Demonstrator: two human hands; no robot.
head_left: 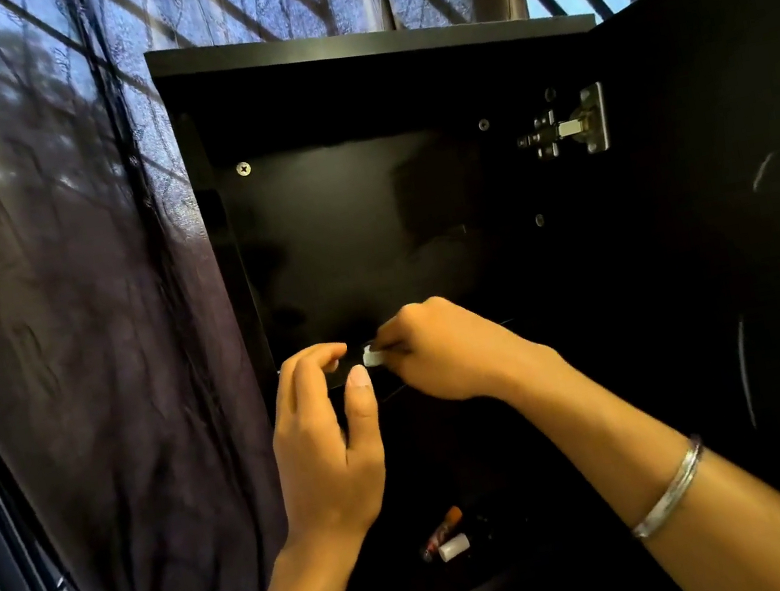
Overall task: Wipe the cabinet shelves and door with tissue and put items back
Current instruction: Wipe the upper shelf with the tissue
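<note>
While both hands reach into the open black wooden cabinet (362,206), the right hand (445,353) pinches a small white object (372,356), whether tissue or something else cannot be told, between curled fingers at the front edge of the dark shelf (437,339). Just beside it, the left hand (325,442) hovers with its fingers loosely curved and apart from the thumb, holding nothing; its thumb tip sits right under the white object, and contact cannot be confirmed. A thin silver metal bangle (670,491) circles the right forearm.

Swung wide to the right stands the black cabinet door (737,208), joined to the cabinet by a steel hinge (567,128); pale curved smears mark its inner face. Above the shelf, the back panel shows a few screw heads. Lower down in the cabinet, below the hands, lie a small white cylinder (454,546) and, touching or just beside it, a slim tube with an orange tip (442,528). Dark patterned curtains (65,300) hang behind and to the left of the cabinet, with daylight showing through.
</note>
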